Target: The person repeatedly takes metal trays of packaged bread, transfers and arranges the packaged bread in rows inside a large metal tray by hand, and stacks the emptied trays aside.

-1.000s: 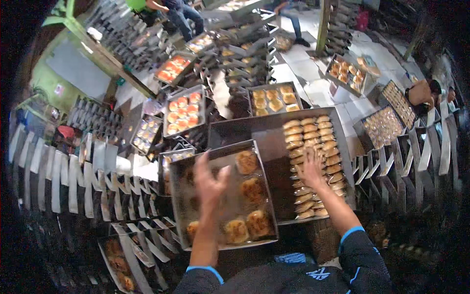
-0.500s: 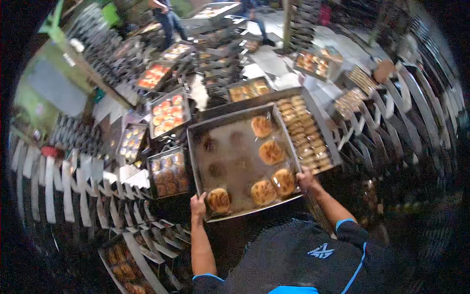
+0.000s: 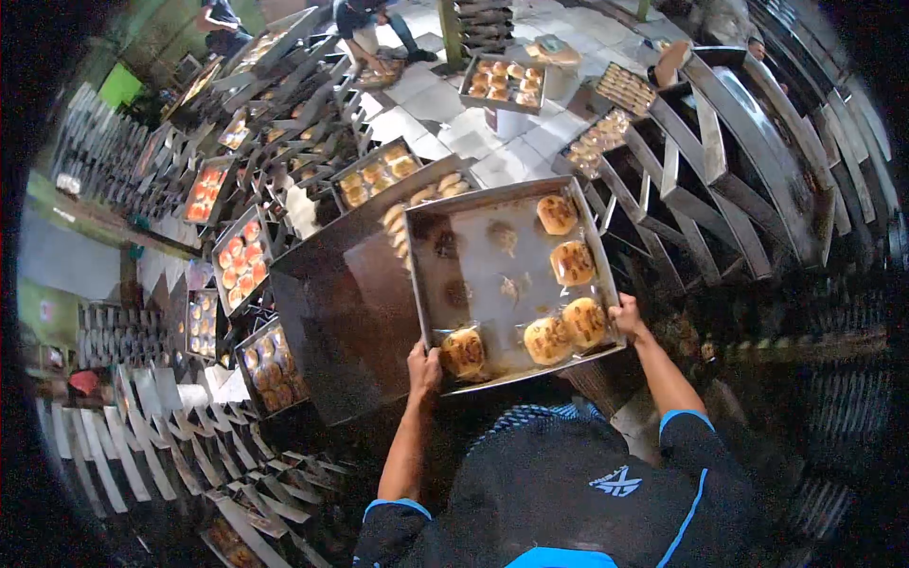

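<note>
My left hand [image 3: 425, 367] grips the near left corner of a square metal baking tray [image 3: 488, 298]. My right hand [image 3: 627, 317] is closed on its near right corner. Several round browned buns in clear wrap lie in the tray: one bun [image 3: 463, 353] near my left hand, others such as this bun [image 3: 572, 263] along the right side. Dark marks show on the bare part. The held tray is tilted over a larger dark tray [image 3: 331, 322], hiding part of it. Finger-shaped rolls [image 3: 396, 227] peek out behind the held tray's far left edge.
A tray of yellow-topped buns [image 3: 365, 175], a tray of red-topped buns [image 3: 241, 265] and a tray of wrapped buns [image 3: 270, 369] stand to the left. Stacked metal trays [image 3: 729, 180] rise at right. Another person [image 3: 365, 33] is at the back.
The held tray has shifted right over the larger tray, covering most of the finger-shaped rolls and uncovering that tray's dark left part. My view has turned too. Both hands keep hold.
</note>
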Tool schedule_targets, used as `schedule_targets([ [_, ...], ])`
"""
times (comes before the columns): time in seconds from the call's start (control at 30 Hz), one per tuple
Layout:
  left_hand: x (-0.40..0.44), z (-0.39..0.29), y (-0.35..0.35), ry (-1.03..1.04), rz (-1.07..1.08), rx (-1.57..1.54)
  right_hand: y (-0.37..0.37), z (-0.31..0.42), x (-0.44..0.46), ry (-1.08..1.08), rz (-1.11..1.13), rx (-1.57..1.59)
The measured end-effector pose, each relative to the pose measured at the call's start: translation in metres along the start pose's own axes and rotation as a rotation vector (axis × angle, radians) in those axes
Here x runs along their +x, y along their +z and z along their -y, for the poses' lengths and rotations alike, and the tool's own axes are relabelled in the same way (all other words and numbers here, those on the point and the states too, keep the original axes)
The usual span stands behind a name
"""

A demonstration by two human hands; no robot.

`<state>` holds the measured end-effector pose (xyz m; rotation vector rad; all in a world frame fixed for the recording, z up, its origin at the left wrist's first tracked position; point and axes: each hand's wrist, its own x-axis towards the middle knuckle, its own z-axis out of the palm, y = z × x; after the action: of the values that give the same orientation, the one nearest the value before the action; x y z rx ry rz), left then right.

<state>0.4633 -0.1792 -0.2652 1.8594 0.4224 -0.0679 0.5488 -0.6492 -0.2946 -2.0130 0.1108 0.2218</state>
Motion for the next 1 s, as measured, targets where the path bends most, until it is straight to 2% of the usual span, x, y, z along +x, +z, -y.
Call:
schedule_targets([
  [0.07,-0.004,-0.008,-0.002,0.022,-0.026,0.128,0.001,0.012,-0.004,0.023,0.038,-0.037],
  [0.1,-0.01,-0.026,0.001,0.185,-0.169,0.39,0.007,0.051,-0.007,-0.148,-0.181,-0.295],
  [0.13,-0.02,-0.052,0.007,0.167,-0.171,0.406,0.013,0.095,-0.008,-0.318,-0.397,-0.547],
  [0.2,-0.035,-0.108,0.035,0.477,-0.459,0.629,0.015,0.139,0.031,-0.556,-0.289,-0.334],
  [0.27,-0.048,-0.143,0.081,0.124,-0.049,0.285,0.041,0.154,0.08,-0.577,-0.144,-0.242],
  [0.33,-0.047,-0.119,0.134,-0.116,0.116,0.301,0.066,0.17,0.124,-0.235,-0.1,-0.331],
  [0.37,-0.04,-0.105,0.157,-0.209,0.122,0.311,0.075,0.177,0.132,-0.23,-0.1,-0.325],
  [0.43,-0.032,-0.107,0.187,-0.392,0.088,0.388,0.088,0.187,0.139,0.069,0.008,-0.757],
  [0.47,-0.032,-0.115,0.191,-0.431,0.059,0.425,0.087,0.186,0.135,0.076,0.001,-0.749],
  [0.53,-0.032,-0.127,0.199,-0.513,0.002,0.494,0.076,0.185,0.117,-0.069,0.092,-0.227],
  [0.57,-0.03,-0.117,0.196,-0.443,0.077,0.395,0.072,0.18,0.096,-0.084,-0.008,-0.287],
  [0.6,-0.026,-0.096,0.196,-0.309,0.173,0.254,0.061,0.179,0.072,-0.006,-0.013,-0.494],
  [0.63,-0.021,-0.075,0.196,-0.189,0.28,0.096,0.064,0.161,0.058,0.032,-0.038,-0.432],
  [0.67,-0.024,-0.073,0.19,-0.191,0.285,0.09,0.066,0.141,0.045,0.068,-0.065,-0.369],
  [0.73,-0.026,-0.076,0.168,-0.089,0.183,0.203,0.061,0.128,0.02,-0.09,0.172,-0.314],
  [0.77,-0.029,-0.08,0.153,0.051,0.116,0.293,0.06,0.123,0.005,-0.09,0.168,-0.318],
  [0.8,-0.037,-0.113,0.129,-0.004,0.206,-0.054,0.058,0.119,-0.01,-0.067,0.06,-0.367],
  [0.83,-0.036,-0.112,0.108,0.048,0.211,-0.113,0.057,0.116,-0.023,-0.045,-0.047,-0.416],
  [0.87,-0.036,-0.109,0.089,0.099,0.213,-0.173,0.061,0.108,-0.032,-0.052,-0.049,-0.425],
  [0.97,-0.046,-0.111,0.032,-0.095,0.219,-0.664,0.075,0.104,-0.048,0.286,-0.13,-0.538],
  [1.0,-0.048,-0.107,0.017,-0.168,0.223,-0.78,0.084,0.089,-0.051,0.195,-0.264,-0.603],
])
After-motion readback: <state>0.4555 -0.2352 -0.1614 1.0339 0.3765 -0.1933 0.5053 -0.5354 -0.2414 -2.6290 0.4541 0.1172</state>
